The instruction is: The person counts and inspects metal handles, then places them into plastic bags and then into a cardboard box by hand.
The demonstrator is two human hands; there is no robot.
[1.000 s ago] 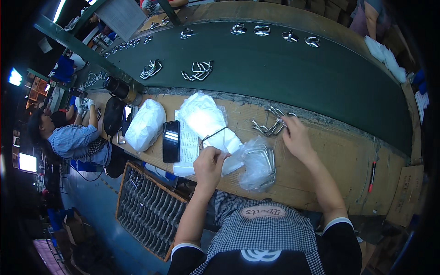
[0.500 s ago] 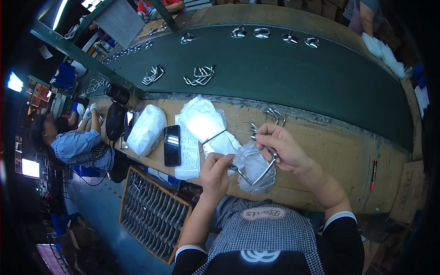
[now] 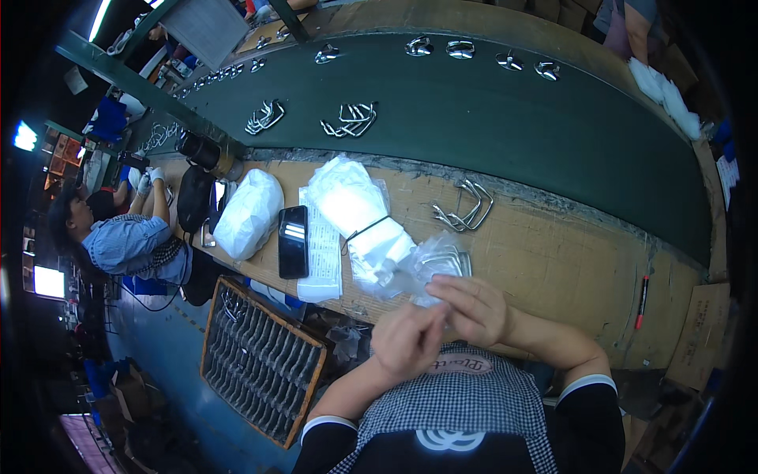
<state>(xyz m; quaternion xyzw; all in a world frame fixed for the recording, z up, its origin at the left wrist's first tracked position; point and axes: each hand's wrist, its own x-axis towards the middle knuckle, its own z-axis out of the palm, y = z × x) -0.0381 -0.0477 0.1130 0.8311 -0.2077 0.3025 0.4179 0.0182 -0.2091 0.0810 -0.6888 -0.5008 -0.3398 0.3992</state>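
My left hand [image 3: 407, 341] and my right hand [image 3: 476, 310] are close together in front of my apron, fingers closed in a pinch. Between them they appear to hold the edge of a clear plastic bag [image 3: 434, 257]. Bent metal tubing shows through the bag's film at its right side; the fingers hide its near end. Just beyond lie several bent chrome handles [image 3: 467, 207] on the cardboard-covered bench. Left of the bag rests a stack of white plastic bags [image 3: 347, 201] with a dark band around it.
A phone [image 3: 293, 243] lies on a printed sheet [image 3: 320, 272], beside a white bundle [image 3: 249, 213]. Farther off, a green conveyor belt [image 3: 513, 150] carries chrome parts [image 3: 350, 120]. A marker [image 3: 643, 302] is at right. Below left stands a slotted tray [image 3: 264, 363]; a co-worker [image 3: 130, 245] is at left.
My hands have come together and nearer my body. The chrome handle that spanned them is no longer exposed there; tubing now shows through the clear bag, which lies beyond my fingers.
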